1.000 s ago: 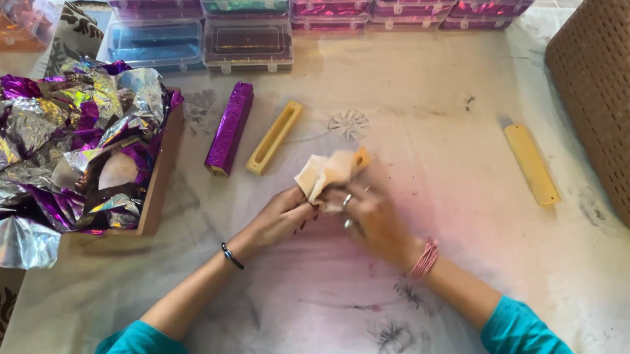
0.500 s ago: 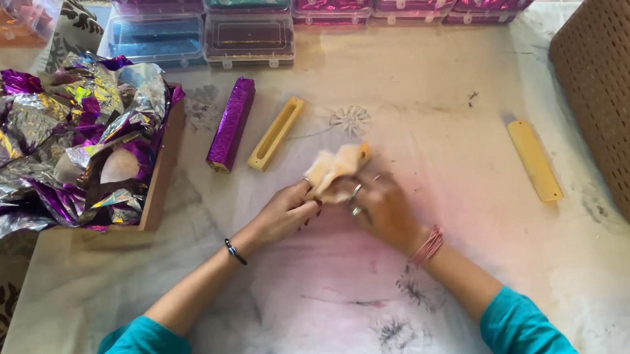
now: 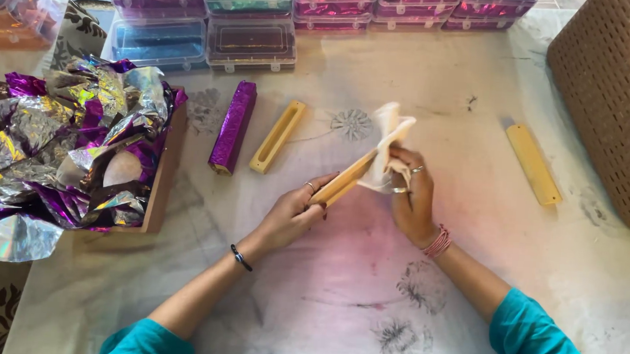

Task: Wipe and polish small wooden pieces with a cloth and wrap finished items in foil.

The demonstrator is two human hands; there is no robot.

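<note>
Head view: left hand (image 3: pixel 293 214) is gripping the low end of a yellow wooden strip (image 3: pixel 342 187), held tilted above the counter (image 3: pixel 483 130); right hand (image 3: pixel 410 199) is pinching a cream cloth (image 3: pixel 387 141) wrapped round the strip's upper end; both hands closed on these. Nearby: purple foil-wrapped bar (image 3: pixel 233 125) beside a slotted yellow holder (image 3: pixel 278 136); another yellow strip (image 3: pixel 533 164) lying near the wicker basket (image 3: pixel 620 104); crumpled foil sheets (image 3: pixel 63 142) w/ tray at left.

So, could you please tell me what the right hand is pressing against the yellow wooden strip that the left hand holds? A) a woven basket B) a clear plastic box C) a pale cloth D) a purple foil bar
C: the right hand bunches a pale cloth around the upper end of the yellow wooden strip gripped by the left hand.
</note>
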